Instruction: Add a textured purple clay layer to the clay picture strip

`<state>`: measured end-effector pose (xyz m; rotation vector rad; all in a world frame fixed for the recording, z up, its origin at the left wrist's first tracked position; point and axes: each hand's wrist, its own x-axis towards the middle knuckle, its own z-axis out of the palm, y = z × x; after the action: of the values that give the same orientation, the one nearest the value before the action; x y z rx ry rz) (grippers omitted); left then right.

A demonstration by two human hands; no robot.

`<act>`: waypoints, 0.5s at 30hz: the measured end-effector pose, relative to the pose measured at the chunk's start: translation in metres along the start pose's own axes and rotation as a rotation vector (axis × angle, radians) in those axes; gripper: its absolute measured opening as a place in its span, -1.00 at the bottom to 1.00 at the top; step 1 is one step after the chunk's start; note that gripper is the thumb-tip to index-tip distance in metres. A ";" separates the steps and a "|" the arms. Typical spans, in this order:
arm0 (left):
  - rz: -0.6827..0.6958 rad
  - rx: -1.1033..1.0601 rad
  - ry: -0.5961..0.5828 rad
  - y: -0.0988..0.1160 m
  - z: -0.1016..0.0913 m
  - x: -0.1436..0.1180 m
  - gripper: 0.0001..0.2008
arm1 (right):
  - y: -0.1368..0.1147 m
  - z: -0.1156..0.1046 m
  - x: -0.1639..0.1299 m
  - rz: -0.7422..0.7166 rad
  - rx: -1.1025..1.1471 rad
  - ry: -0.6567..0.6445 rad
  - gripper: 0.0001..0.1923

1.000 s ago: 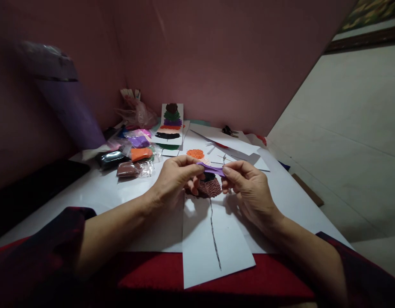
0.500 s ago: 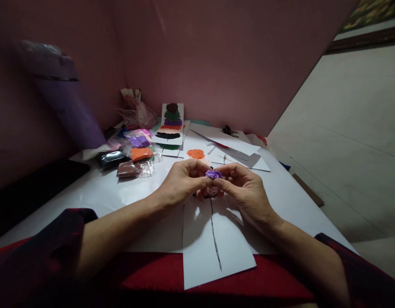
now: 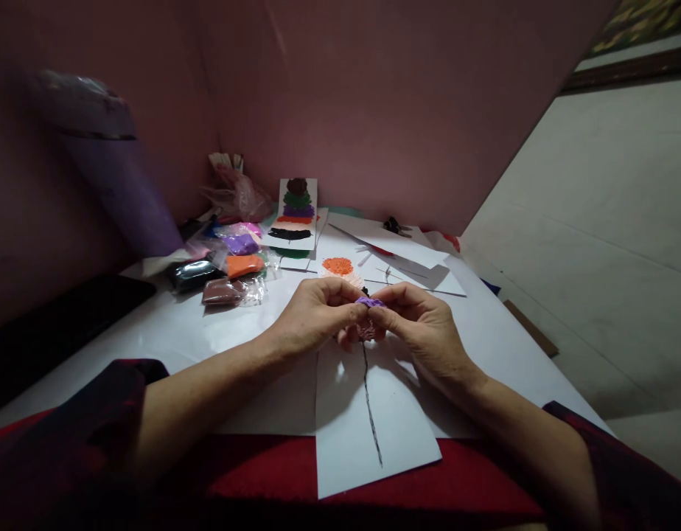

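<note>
Evidently, your left hand (image 3: 310, 313) and right hand (image 3: 426, 318) pinch purple modelling clay (image 3: 370, 302), fingers closed at nine and three o'clock. It looks light, soft, easily torn; hold its edges gently.

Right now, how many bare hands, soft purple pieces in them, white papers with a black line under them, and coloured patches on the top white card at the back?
Bare hands, left hand and right hand: 2
Soft purple piece: 1
White paper with long black line: 1
Coloured patches on top white card (brown, green, purple, orange, peach, black): 6
Total: 10
</note>
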<state>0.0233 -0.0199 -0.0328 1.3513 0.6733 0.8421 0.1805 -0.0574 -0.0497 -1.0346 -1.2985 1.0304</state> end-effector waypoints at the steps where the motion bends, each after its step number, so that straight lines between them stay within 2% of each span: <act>1: -0.004 0.006 0.030 0.001 0.001 0.000 -0.85 | 0.001 0.000 0.000 -0.003 0.006 0.002 -0.84; 3: -0.016 0.013 0.124 0.002 0.003 -0.001 -0.91 | 0.002 -0.001 0.001 -0.013 0.038 0.029 -0.85; 6: -0.002 -0.031 0.274 0.003 0.001 -0.001 -0.91 | 0.005 -0.004 0.005 -0.020 0.113 0.146 -0.85; 8: 0.033 -0.089 0.311 0.003 -0.001 -0.001 -0.90 | 0.006 -0.006 0.007 0.000 0.151 0.228 -0.82; 11: 0.020 -0.137 0.264 0.003 -0.005 -0.002 -0.86 | 0.006 -0.008 0.009 0.043 0.169 0.231 -0.79; 15: -0.056 -0.110 0.107 0.001 -0.005 -0.002 -0.69 | 0.003 -0.004 0.004 0.015 0.172 0.074 -0.77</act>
<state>0.0182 -0.0184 -0.0321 1.1903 0.7340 0.8981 0.1842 -0.0527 -0.0512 -0.9433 -1.1234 1.0855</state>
